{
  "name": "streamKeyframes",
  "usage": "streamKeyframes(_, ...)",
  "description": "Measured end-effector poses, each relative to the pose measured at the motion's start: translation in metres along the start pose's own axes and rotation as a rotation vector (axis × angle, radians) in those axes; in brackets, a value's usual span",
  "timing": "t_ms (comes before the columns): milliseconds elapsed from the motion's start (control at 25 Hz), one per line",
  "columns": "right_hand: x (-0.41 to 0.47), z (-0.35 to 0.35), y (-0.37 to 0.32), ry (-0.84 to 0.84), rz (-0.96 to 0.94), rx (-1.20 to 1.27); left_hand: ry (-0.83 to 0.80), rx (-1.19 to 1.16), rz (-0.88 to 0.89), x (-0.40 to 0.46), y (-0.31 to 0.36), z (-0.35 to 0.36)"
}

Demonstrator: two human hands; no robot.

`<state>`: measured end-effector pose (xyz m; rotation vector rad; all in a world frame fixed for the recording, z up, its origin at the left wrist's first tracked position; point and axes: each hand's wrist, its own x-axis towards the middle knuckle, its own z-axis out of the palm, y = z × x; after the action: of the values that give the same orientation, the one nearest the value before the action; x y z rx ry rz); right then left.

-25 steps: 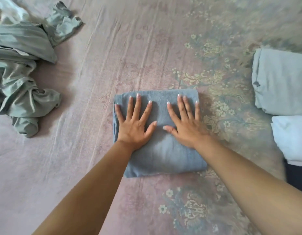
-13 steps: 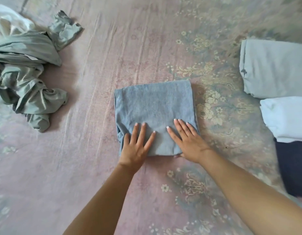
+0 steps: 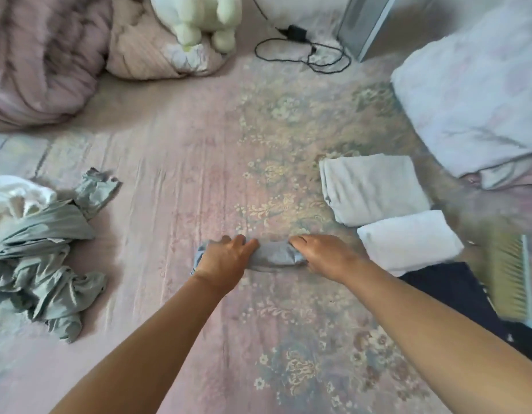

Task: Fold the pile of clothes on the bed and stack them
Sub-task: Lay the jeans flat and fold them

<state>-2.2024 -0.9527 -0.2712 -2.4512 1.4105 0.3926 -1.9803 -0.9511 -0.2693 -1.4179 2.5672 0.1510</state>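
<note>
A folded blue-grey cloth [image 3: 273,254] lies on the pink floral bed sheet [image 3: 175,204], doubled into a narrow band. My left hand [image 3: 226,258] grips its left end and my right hand [image 3: 324,255] grips its right end; fingers curl over the far edge. To the right lie a folded pale grey garment [image 3: 375,189], a folded white garment [image 3: 408,240] and a dark navy folded piece [image 3: 455,294]. At the left sits a crumpled pile of grey-green clothes [image 3: 41,258] with a white garment [image 3: 14,198] on top.
A pink quilt [image 3: 41,61] and a white plush toy [image 3: 205,16] lie at the back. A black charger cable [image 3: 315,52] loops near the headboard. A white-lilac folded duvet [image 3: 479,100] fills the right back. A striped object [image 3: 509,279] lies at the right edge.
Both hands slid from flat on the cloth to its near edge, then took hold and folded it over into a narrow band. The camera view lifted, showing more of the bed.
</note>
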Motion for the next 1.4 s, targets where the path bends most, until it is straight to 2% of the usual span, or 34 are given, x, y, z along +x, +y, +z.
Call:
streamKeyframes(80, -0.013, -0.042, 0.045, 0.052, 0.024, -0.006, 0.011, 0.041, 0.007, 0.039, 0.021, -0.053)
streamKeyframes(200, -0.031, -0.093, 0.131, 0.107, 0.085, -0.072, 0.169, 0.101, -0.021, 0.118, 0.061, -0.106)
streamKeyframes(280, -0.033, -0.115, 0.188, 0.210, 0.104, -0.120, 0.258, 0.129, -0.020, 0.172, 0.081, -0.127)
streamKeyframes(400, -0.023, -0.120, 0.264, 0.446, 0.019, -0.266, 0.397, 0.211, 0.002, 0.244, 0.103, -0.127)
streamKeyframes(520, -0.009, -0.070, 0.333, 0.444, 0.070, -0.395, 0.578, 0.315, 0.037, 0.304, 0.139, -0.083)
streamKeyframes(560, -0.007, -0.040, 0.347, 0.383, 0.085, -0.364, 0.565, 0.314, 0.073, 0.317, 0.154, -0.057)
streamKeyframes(600, -0.005, -0.009, 0.355, 0.288, 0.097, -0.304, 0.480, 0.255, 0.097, 0.327, 0.170, -0.026)
streamKeyframes(640, -0.007, 0.024, 0.360, 0.192, 0.130, -0.219, 0.348, 0.165, 0.091, 0.333, 0.187, 0.010)
streamKeyframes(720, -0.019, 0.080, 0.356, -0.082, 0.263, -0.049, -0.035, 0.033, 0.046, 0.326, 0.219, 0.077)
streamKeyframes(760, -0.022, 0.098, 0.350, -0.168, 0.298, 0.050, -0.134, 0.006, 0.023, 0.318, 0.229, 0.100)
streamKeyframes(840, -0.016, 0.119, 0.345, -0.122, 0.299, 0.144, -0.108, -0.007, 0.020, 0.311, 0.235, 0.130)
streamKeyframes(920, 0.003, 0.121, 0.346, -0.046, 0.326, 0.139, 0.035, -0.068, 0.075, 0.316, 0.225, 0.133)
streamKeyframes(1000, 0.025, 0.119, 0.352, -0.042, 0.413, 0.114, 0.175, -0.086, 0.123, 0.326, 0.210, 0.128)
streamKeyframes(1160, 0.053, 0.143, 0.355, -0.173, 0.547, 0.102, 0.044, -0.069, 0.013, 0.344, 0.206, 0.148)
streamKeyframes(1320, 0.057, 0.165, 0.356, -0.110, 0.565, 0.074, -0.070, -0.028, -0.011, 0.353, 0.212, 0.159)
streamKeyframes(1400, 0.052, 0.161, 0.351, -0.087, 0.604, 0.075, -0.031, -0.072, 0.014, 0.348, 0.213, 0.153)
